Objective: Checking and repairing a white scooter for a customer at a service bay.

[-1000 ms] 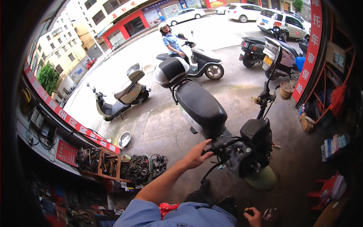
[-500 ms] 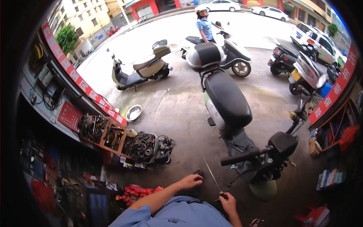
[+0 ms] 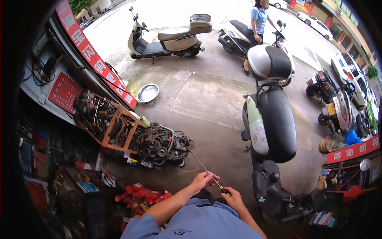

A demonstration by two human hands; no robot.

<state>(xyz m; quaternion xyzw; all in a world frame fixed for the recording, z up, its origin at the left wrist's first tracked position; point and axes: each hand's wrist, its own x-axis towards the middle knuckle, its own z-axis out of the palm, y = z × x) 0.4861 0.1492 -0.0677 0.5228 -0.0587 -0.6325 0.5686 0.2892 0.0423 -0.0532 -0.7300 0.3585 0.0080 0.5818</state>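
Floor (image 3: 223, 147), grey-brown | basin (image 3: 147, 93) near red banner (image 3: 90, 55) | right hand (image 3: 234, 197) grips screwdriver (image 3: 223, 190) | left hand (image 3: 203, 181) at shaft (image 3: 197, 159), grip unclear

Going by the clock from mid-view: beige scooter (image 3: 177, 44) on its stand between 11 and 12, shiny metal basin (image 3: 148, 93) on the ground at 10, heap of red stuff (image 3: 144, 192) at 7. Person in a blue shirt (image 3: 259, 20) beside a white scooter (image 3: 227, 32) at 1, yellow-plated scooter (image 3: 343, 106) at 3.

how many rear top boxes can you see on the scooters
2: a beige box on the cream scooter at upper left, and a silver-and-black box on the nearest scooter, right. Others may be hidden.
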